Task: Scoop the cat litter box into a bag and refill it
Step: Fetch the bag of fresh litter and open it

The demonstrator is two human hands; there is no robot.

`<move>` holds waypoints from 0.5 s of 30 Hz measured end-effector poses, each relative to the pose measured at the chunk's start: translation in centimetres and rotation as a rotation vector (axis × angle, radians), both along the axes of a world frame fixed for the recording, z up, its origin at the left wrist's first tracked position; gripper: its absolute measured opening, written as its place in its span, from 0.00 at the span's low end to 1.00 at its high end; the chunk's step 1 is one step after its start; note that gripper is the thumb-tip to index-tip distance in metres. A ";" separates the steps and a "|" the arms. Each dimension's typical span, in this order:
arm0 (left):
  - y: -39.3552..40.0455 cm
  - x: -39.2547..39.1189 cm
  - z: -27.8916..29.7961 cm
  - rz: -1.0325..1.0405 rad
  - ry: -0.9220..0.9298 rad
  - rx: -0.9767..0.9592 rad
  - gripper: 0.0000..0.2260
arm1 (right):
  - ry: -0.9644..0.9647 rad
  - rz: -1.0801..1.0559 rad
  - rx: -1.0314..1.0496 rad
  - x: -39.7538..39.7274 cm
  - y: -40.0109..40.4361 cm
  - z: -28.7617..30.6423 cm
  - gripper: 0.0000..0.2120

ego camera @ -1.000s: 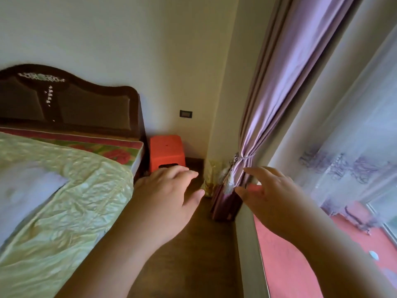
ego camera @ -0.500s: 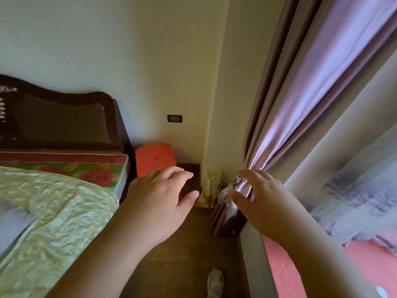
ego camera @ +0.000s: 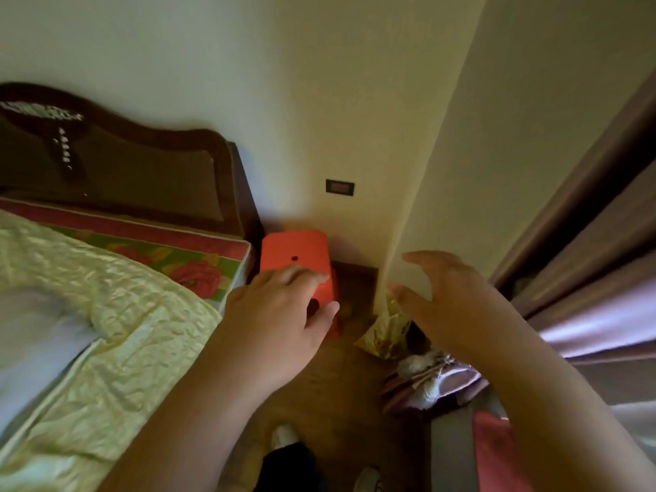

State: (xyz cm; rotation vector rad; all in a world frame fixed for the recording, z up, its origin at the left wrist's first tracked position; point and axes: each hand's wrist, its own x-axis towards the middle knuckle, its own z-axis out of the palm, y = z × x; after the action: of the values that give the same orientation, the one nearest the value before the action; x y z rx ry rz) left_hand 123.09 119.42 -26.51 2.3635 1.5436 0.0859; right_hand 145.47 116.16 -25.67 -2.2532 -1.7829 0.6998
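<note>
Reaching toward the room's corner at frame centre, left hand [ego camera: 280, 314] and right hand [ego camera: 443, 307] both empty, fingers loosely spread. Yellow bag [ego camera: 385, 332] low centre beside orange stool [ego camera: 294, 257]; no litter box visible. Risk: snagging curtain [ego camera: 436, 381], tipping bag.

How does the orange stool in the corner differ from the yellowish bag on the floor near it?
The orange stool is a rigid, plain, boxy thing with a small hole in its top; the yellowish bag is soft, crumpled and printed. The stool stands beside the bed, partly behind the left hand; the bag slumps at the wall corner below the right hand. Both rest on the wooden floor, untouched.
</note>
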 end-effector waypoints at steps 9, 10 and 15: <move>14.7 4.4 -1.3 -0.144 0.008 -0.053 0.23 | 0.008 -0.141 -0.020 3.2 10.2 0.0 0.29; 16.3 5.0 -1.1 -0.167 0.007 -0.044 0.23 | 0.008 -0.164 -0.018 3.6 11.2 0.2 0.29; 22.8 8.1 -1.9 -0.281 0.018 -0.045 0.23 | 0.023 -0.296 0.015 5.4 14.1 -1.0 0.28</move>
State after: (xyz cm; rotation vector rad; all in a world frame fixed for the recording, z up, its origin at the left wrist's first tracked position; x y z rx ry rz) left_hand 131.20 142.22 -28.44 2.5241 1.1918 -0.0338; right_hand 150.92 130.28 -26.72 -2.4165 -1.3960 0.6469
